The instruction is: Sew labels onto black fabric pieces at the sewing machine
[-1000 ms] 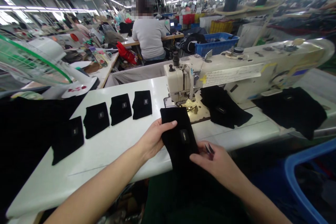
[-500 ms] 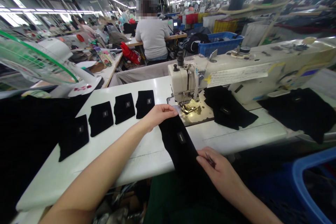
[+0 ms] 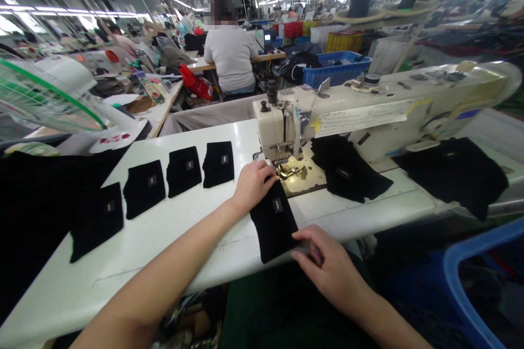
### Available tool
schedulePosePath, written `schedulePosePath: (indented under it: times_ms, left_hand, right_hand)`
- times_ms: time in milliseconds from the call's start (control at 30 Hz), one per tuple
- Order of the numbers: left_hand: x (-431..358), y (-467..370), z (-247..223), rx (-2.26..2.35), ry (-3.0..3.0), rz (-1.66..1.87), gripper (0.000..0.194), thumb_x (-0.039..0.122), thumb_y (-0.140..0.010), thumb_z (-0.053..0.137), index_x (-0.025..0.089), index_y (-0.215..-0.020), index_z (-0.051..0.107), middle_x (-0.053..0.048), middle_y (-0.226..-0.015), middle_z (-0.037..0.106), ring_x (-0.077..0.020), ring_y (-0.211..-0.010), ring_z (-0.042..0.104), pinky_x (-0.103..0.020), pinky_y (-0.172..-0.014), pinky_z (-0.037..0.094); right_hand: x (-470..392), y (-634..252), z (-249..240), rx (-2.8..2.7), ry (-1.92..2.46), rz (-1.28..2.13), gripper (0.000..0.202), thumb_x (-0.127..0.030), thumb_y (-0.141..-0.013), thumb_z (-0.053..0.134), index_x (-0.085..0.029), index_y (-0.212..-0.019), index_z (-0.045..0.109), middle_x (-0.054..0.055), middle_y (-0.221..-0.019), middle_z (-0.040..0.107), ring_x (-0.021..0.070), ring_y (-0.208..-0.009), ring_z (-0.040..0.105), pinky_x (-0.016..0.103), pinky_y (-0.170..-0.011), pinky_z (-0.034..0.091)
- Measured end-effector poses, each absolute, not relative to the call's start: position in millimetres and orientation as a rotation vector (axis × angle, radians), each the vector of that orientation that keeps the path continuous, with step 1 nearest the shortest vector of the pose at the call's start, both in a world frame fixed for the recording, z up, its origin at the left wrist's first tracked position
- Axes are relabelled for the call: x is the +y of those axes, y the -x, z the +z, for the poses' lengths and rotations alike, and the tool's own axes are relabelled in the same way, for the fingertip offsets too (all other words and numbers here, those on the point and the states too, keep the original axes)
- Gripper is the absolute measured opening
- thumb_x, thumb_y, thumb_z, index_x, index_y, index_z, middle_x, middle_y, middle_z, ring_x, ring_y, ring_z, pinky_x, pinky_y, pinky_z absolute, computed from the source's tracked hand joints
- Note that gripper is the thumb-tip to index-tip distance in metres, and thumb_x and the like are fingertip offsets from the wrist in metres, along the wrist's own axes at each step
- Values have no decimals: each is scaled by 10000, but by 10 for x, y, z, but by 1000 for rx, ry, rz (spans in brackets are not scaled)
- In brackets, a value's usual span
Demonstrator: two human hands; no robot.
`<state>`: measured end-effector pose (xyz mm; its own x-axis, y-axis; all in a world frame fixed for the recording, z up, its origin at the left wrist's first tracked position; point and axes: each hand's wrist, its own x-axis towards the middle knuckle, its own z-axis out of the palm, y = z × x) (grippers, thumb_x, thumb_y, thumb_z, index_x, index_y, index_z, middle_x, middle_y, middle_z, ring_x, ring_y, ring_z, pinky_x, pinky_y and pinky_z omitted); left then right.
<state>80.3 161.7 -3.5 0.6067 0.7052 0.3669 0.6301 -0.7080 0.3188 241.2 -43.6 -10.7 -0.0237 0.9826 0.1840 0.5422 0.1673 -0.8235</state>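
Observation:
A black fabric piece [image 3: 272,232] with a small label lies over the front edge of the white table, its far end beside the presser foot [image 3: 291,170] of the sewing machine [image 3: 276,125]. My left hand [image 3: 254,182] pinches the far end of this piece. My right hand [image 3: 323,256] is at its near right corner, with thumb and index finger apart and fingertips by the fabric edge. The other fingers of that hand are curled, and whether they hold something is hidden. Several labelled black pieces, one of them nearest the machine [image 3: 218,165], lie in a row on the left.
More labelled black pieces [image 3: 347,169] lie right of the needle area, and black fabric [image 3: 454,172] lies farther right. A fan [image 3: 49,98] stands at the left. A blue basket [image 3: 452,262] is at the lower right. A person [image 3: 230,57] sits ahead.
The fabric's near end now lies on the table edge instead of hanging toward my lap. My right hand's thumb and index finger have parted from their pinch. The view has shifted slightly.

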Motion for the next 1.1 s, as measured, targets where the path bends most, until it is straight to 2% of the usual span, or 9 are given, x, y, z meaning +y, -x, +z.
schedulePosePath:
  times_ms: [100, 267, 467, 767, 1100]
  left_hand:
    - [1616, -748, -42, 954, -2666, 692, 165, 209, -943, 586, 178, -899, 742, -76, -891, 623, -204, -845, 600, -336, -788, 496]
    - [1677, -679, -80, 824, -2735, 705, 195, 196, -949, 565, 173, -978, 757, -103, -935, 630, -218, -882, 597, -353, -805, 509]
    - [1736, -695, -124, 836, -2780, 726, 220, 209, -964, 544, 148, -980, 755, -120, -944, 635, -229, -890, 588, -366, -823, 505]
    - [1710, -715, -74, 885, -2916, 634, 239, 216, -982, 506, 172, -979, 740, -99, -921, 610, -211, -859, 565, -351, -798, 497]
    - [1685, -698, -23, 830, -2934, 609, 256, 196, -987, 479, 139, -1043, 723, -112, -938, 616, -228, -874, 548, -362, -806, 492]
  right_hand:
    - [-442, -2457, -148, -1818, 1363, 499, 298, -82, -912, 479, -200, -1113, 664, 71, -984, 684, 175, -820, 672, 287, -724, 569]
    - [-409, -2479, -193, -1920, 1370, 228, 339, -51, -922, 455, -189, -1115, 697, 98, -1024, 694, 188, -837, 697, 289, -712, 585]
    - [-377, -2459, -176, -1905, 1384, 200, 213, -101, -943, 505, -178, -1034, 681, 91, -983, 708, 209, -857, 694, 323, -762, 575]
    - [-389, -2430, -211, -1897, 1457, 222, 214, -95, -930, 480, -193, -1015, 650, 85, -999, 685, 209, -869, 685, 311, -731, 538]
    - [-381, -2429, -197, -1913, 1464, 214, 220, -95, -940, 457, -195, -1023, 635, 81, -989, 682, 203, -841, 678, 299, -717, 512]
